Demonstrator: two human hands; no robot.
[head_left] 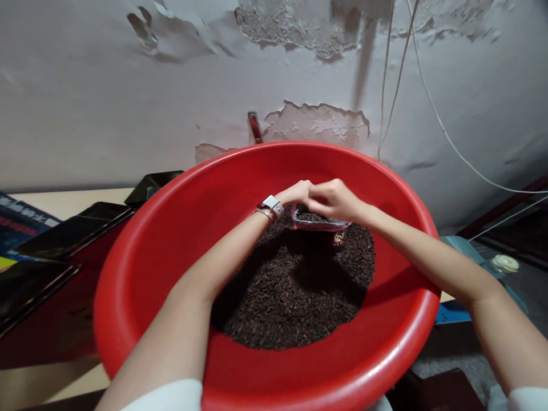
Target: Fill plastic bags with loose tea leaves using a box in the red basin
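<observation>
A small open-topped plastic bag [322, 226] with a clear edge and a dark pinkish body sits in the red basin [171, 228]. Dark, dry, twisted shreds like loose tea leaves [282, 302] fill the bag near its top and cover the basin's floor. My left hand [296, 193], with a pale watch at the wrist, is closed at the bag's far left rim, its fingertips partly hidden. Against it, over the bag's mouth, is my right hand [338, 200]. Its fingers are curled in a pinch at the rim, and what lies between the fingertips is hidden.
Dark glossy boxes or trays [72, 228] stand left of the basin on a pale table [55, 204]. A printed blue packet [23, 225] lies at the far left. Behind is a peeling wall [180, 97] with hanging white cords [445, 134]. A clear container [471, 251] stands right.
</observation>
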